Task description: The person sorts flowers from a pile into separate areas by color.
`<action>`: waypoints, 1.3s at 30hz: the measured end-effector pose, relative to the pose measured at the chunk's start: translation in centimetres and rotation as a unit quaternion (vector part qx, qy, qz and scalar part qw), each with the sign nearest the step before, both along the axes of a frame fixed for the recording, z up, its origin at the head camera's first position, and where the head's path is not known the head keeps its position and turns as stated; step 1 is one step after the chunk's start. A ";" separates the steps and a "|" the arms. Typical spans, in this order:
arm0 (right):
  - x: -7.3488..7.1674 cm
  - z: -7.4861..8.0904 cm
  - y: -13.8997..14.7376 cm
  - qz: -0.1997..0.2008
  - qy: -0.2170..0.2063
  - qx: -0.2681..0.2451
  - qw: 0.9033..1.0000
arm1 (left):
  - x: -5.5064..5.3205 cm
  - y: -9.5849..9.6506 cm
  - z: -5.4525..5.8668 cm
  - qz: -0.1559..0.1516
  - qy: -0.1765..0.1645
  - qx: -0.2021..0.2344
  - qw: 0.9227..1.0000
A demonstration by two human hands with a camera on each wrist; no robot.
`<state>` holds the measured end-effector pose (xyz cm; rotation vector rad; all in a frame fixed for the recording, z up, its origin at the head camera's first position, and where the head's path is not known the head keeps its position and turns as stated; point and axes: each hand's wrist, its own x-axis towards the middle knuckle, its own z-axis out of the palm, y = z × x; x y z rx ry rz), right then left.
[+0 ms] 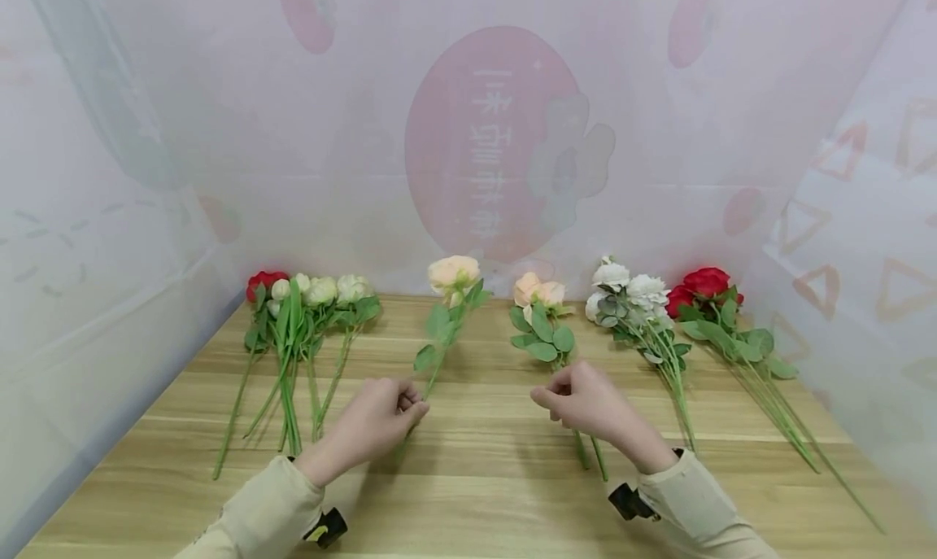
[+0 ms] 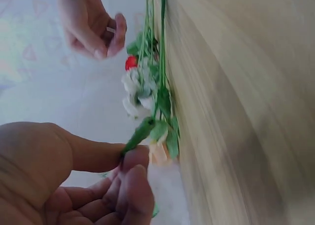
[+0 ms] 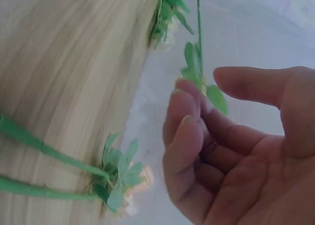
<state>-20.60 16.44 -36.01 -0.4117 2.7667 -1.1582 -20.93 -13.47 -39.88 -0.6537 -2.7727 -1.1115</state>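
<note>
In the head view my left hand (image 1: 379, 419) pinches the green stem of a peach-coloured rose (image 1: 454, 274), its bloom pointing to the back wall. Thumb and fingertips meet on something green in the left wrist view, where most of the stem is hidden. My right hand (image 1: 589, 400) hovers above the stems of two peach roses (image 1: 539, 290) that lie on the table. Its fingers curl loosely in the right wrist view, with the thumb (image 3: 251, 84) apart from them and nothing held. Leaves of the raised rose (image 3: 193, 62) show behind that hand.
At the left of the wooden table (image 1: 476, 478) lie cream-white flowers (image 1: 322, 290) and a red rose (image 1: 265, 282). White flowers (image 1: 644, 294) and red roses (image 1: 706, 282) lie at the right. Printed cloth walls (image 1: 351, 136) enclose the back and sides.
</note>
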 end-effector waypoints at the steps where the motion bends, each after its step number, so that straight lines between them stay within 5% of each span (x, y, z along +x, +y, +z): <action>1: 0.1 -0.1 -0.2 0.005 -0.002 -0.015 1.000 | 0.3 0.3 0.1 -0.005 0.002 0.010 1.000; 10: 1.2 -0.2 -2.1 0.037 -0.023 -0.158 0.986 | 2.4 2.5 0.4 -0.057 0.050 0.082 0.994; 16: 2.1 -0.2 -3.0 0.050 -0.040 -0.211 0.975 | 3.6 3.3 0.5 -0.087 0.047 0.102 0.990; 24: 2.7 -0.6 -4.1 0.048 -0.042 -0.245 0.967 | 4.8 4.2 0.2 -0.123 0.036 0.115 0.985; 33: 2.7 -1.4 -4.7 0.064 -0.023 -0.246 0.967 | 4.9 4.4 0.0 -0.142 0.047 0.107 0.983; 39: 2.8 -1.3 -4.6 0.070 -0.010 -0.241 0.968 | 5.0 4.4 0.2 -0.154 0.025 0.110 0.982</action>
